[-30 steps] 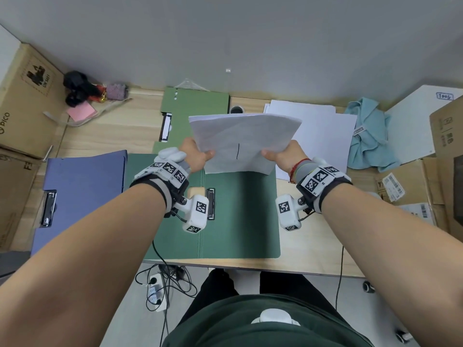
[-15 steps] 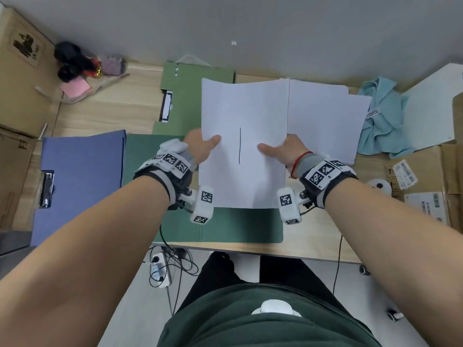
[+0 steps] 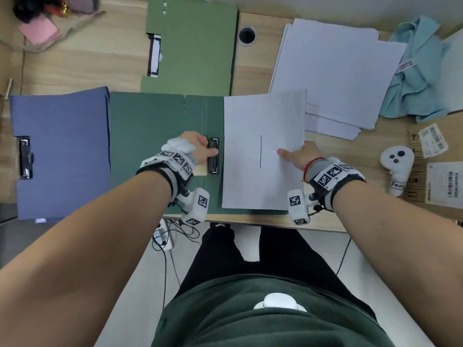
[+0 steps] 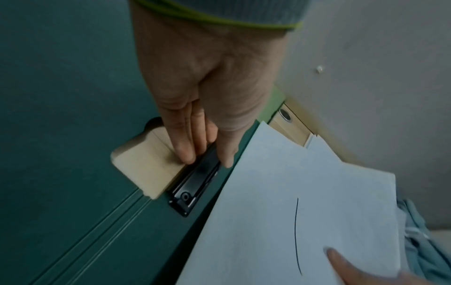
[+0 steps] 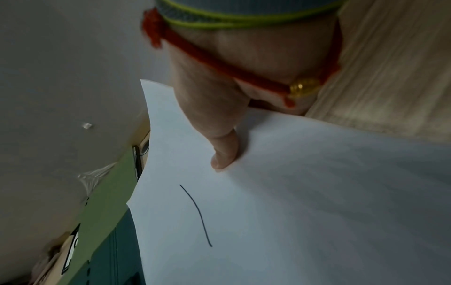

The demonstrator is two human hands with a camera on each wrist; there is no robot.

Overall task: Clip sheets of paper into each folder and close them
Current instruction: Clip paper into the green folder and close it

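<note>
Left hand (image 3: 198,149), fingers straight, presses the clip (image 3: 213,155) open while right hand (image 3: 299,155) pinches the sheets (image 3: 263,126), edge just beside it, ready to slide under.

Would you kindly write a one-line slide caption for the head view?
Left hand on the dark green folder's black clip; right hand pinches the sheets of paper beside it.
</note>
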